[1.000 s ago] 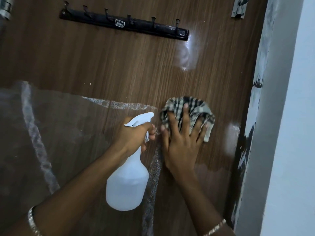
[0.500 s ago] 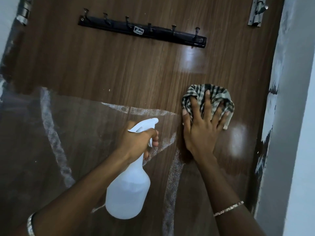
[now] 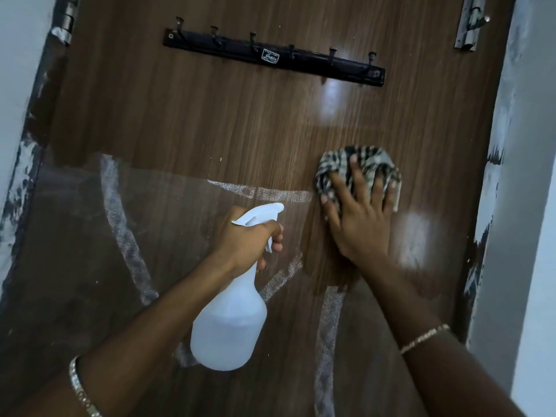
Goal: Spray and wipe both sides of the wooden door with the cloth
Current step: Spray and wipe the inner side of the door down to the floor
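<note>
Door (image 3: 240,130), brown wood grain, is filling the view, standing between pale wall strips at left and right. Right hand (image 3: 358,218) is pressing a checked cloth (image 3: 340,167) flat against the panel, fingers (image 3: 355,173) spread over the fabric; its grip is clamping the cloth to the wood, right of centre. Left hand (image 3: 249,239) is clenching the neck of a white bottle (image 3: 231,326), one finger resting on the trigger, nozzle pointing toward the panel. Hazy film and pale streaks are covering the lower left part of the panel. Black rack (image 3: 273,57) with hooks is sitting above both hands. Metal latch (image 3: 471,24) is showing at upper right, and a bracelet (image 3: 425,338) is circling the right wrist.
</note>
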Tool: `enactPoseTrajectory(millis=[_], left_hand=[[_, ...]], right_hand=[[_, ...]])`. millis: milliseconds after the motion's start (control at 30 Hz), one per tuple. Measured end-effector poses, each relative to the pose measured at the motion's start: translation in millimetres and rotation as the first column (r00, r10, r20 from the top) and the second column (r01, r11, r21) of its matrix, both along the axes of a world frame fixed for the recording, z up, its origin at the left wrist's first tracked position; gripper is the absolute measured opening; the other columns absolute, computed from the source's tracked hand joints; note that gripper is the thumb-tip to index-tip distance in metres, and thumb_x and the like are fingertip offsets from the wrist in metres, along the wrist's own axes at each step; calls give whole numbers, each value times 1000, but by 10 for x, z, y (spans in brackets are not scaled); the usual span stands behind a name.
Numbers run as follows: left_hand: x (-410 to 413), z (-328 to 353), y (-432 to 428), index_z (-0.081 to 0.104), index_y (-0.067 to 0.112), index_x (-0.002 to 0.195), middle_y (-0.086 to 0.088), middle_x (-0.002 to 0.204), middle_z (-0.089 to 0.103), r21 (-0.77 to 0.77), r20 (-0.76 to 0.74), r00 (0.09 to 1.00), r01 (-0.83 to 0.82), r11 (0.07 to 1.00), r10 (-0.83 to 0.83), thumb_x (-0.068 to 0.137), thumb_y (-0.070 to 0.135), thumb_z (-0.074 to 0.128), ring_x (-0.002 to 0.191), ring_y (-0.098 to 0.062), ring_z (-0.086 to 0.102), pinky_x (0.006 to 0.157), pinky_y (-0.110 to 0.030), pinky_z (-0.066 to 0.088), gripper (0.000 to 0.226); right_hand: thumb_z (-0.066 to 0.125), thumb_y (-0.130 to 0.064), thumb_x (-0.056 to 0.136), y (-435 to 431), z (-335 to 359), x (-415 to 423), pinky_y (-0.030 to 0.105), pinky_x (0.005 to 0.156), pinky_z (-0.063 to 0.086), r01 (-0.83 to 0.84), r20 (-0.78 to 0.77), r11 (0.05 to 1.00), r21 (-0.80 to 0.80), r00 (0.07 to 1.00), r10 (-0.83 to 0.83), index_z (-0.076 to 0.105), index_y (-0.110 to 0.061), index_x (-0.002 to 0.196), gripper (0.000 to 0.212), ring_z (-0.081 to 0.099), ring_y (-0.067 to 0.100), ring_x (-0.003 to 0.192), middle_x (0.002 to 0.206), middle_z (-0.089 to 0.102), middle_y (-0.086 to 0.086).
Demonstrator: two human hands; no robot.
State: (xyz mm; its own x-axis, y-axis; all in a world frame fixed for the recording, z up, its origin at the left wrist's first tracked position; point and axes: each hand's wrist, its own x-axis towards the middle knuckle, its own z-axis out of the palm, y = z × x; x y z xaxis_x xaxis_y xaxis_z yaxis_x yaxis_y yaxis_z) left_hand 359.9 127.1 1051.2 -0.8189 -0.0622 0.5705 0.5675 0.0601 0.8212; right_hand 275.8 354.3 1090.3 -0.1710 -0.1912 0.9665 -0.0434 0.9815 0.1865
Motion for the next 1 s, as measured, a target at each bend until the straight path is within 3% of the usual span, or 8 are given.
enactPoseTrajectory(millis=[133,267,400,567,633,733,867,1000], left_hand=[[-46,-30,-95,72,7,93,-12,82,74,18,15,1000,20,1000,-20,94,16,62,68,-20,71,46,-23,47,14],[-40,-66,-189,74,15,91,-11,74,74,62,-10,999,42,997,-41,88,8,62,70,-36,72,45,-25,46,14],[-41,-102,-305,75,20,102,-11,73,73,65,-14,997,83,994,-82,86,6,62,60,-23,67,45,-26,44,24],[-82,-102,-447,72,22,81,-8,70,73,61,6,999,40,997,-40,86,13,63,68,-43,69,49,-30,48,13],[-107,-104,-487,70,11,85,-8,61,67,85,32,999,35,996,-38,88,16,65,54,-30,64,46,-27,46,8],[-144,-122,-525,65,1,101,-2,57,62,109,80,995,55,992,-64,88,18,67,38,-9,53,40,-21,43,22],[-140,-155,-594,67,4,103,-5,68,68,95,91,991,90,991,-99,90,15,65,50,-10,61,41,-22,45,17],[-116,-201,-685,69,8,104,-6,70,73,93,90,990,97,991,-105,84,16,66,55,-23,66,43,-26,47,23]], right_hand=[[33,-56,108,-207,9,-63,67,122,7,20,-47,991,-130,999,-27,36,-36,157,53,8,40,157,170,19,0],[40,-52,107,-424,-872,-61,71,119,12,11,-48,991,-132,999,-17,47,-31,153,51,16,43,154,168,28,5],[44,-51,105,-524,-1591,-40,73,115,22,20,-31,996,-85,999,-22,60,-27,143,47,30,46,149,162,39,7],[40,-51,105,-625,-1347,26,70,119,15,84,7,984,-158,996,-84,53,-29,148,51,28,45,150,167,29,4],[30,-54,106,-702,-977,24,67,122,5,65,38,967,-247,998,-58,40,-33,156,54,16,42,154,171,17,0],[19,-59,107,-829,-375,8,66,122,-3,-1,38,934,-357,999,16,28,-40,159,56,6,40,156,172,6,-4],[21,-58,107,-991,-347,-54,66,122,-1,-10,29,934,-358,999,22,28,-38,159,56,3,40,157,173,4,-3],[35,-51,107,-1113,-1310,-79,70,120,12,5,95,984,-180,995,12,37,-33,156,53,0,40,157,172,13,3]])
